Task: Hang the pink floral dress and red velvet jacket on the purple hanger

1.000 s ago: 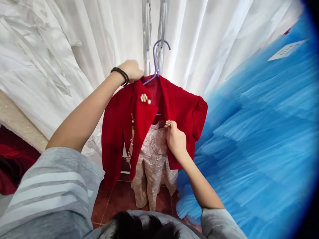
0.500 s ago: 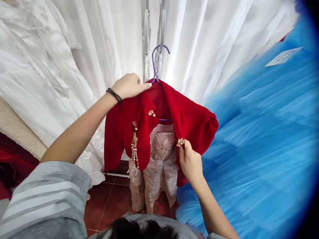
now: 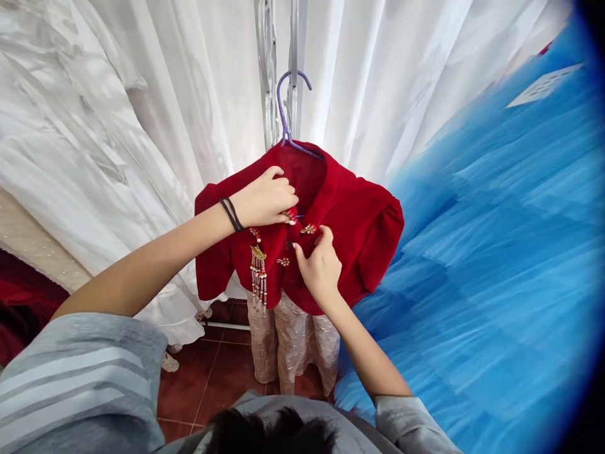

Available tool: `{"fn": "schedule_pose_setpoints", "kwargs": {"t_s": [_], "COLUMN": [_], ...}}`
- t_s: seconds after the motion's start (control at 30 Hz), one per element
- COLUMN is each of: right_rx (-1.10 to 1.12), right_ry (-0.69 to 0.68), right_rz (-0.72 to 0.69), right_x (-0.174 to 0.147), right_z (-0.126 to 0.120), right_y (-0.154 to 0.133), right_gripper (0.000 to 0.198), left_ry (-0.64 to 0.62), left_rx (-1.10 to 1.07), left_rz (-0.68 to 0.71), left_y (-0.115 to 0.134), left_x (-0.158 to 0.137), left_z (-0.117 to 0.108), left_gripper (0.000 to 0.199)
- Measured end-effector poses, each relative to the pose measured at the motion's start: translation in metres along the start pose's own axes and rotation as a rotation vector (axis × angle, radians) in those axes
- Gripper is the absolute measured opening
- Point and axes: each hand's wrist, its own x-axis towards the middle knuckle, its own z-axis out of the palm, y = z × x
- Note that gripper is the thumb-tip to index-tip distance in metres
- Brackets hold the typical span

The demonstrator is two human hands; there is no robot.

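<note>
A short red jacket [image 3: 359, 221] hangs on a purple hanger [image 3: 282, 107], its two front edges close together. My left hand [image 3: 267, 197] is closed on the left front edge by the upper beaded fastener [image 3: 289, 216]. Against the right front lies my right hand [image 3: 321, 266], thumb and forefinger apart, just below another beaded fastener [image 3: 309, 229]. A lower beaded fastener [image 3: 283, 261] shows left of the right thumb. Below my left wrist dangles a beaded tassel [image 3: 258, 271].
The hanger hooks onto a pale metal rack [image 3: 293, 38]. Beneath the jacket hangs a pinkish sequinned garment [image 3: 288, 347]. White gowns [image 3: 70, 139] fill the left, and a blue tulle dress [image 3: 496, 265] the right. The floor [image 3: 212, 378] is red tile.
My left hand has come down from the collar to the left front edge. My right hand has moved up and left, its fingers parting. The jacket's fronts have drawn together, covering the sequinned bodice.
</note>
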Motion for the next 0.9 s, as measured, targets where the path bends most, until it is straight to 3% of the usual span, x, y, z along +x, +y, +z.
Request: {"fn": "schedule_pose_setpoints", "kwargs": {"t_s": [0.1, 0.17, 0.3, 0.4, 0.53, 0.6, 0.73, 0.83, 0.9], "right_rx": [0.09, 0.113, 0.116, 0.083, 0.02, 0.028, 0.266, 0.473, 0.547], "right_ry": [0.114, 0.122, 0.229, 0.312, 0.199, 0.145, 0.07, 0.177, 0.186], "right_rz": [-0.023, -0.028, -0.042, -0.079, -0.049, 0.048, 0.122, 0.058, -0.009], "right_x": [0.009, 0.017, 0.022, 0.007, -0.021, -0.03, -0.045, -0.057, -0.059], "right_z": [0.003, 0.0, -0.011, -0.008, 0.016, 0.02, -0.019, -0.054, -0.052], "right_y": [0.011, 0.019, 0.031, 0.03, 0.033, 0.043, 0.054, 0.023, -0.01], "right_gripper": [0.054, 0.047, 0.051, 0.057, 0.076, 0.068, 0.029, 0.036, 0.039], "left_ry": [0.094, 0.181, 0.051, -0.031, -0.081, -0.081, -0.082, -0.046, -0.039], "left_rx": [-0.151, -0.16, 0.053, 0.237, 0.343, 0.36, 0.269, 0.152, 0.131], "left_rz": [-0.029, -0.083, -0.139, -0.092, -0.086, -0.172, -0.244, -0.237, -0.267], "left_y": [0.009, 0.01, 0.013, 0.025, 0.041, 0.043, 0.041, 0.04, 0.037], "left_x": [0.007, 0.008, 0.008, 0.009, 0.016, 0.021, 0.031, 0.04, 0.046], "left_z": [-0.027, -0.031, -0.003, 0.019, 0.028, 0.025, 0.014, 0.01, 0.011], "left_gripper": [0.027, 0.026, 0.012, 0.017, 0.033, 0.029, 0.013, 0.02, 0.019]}}
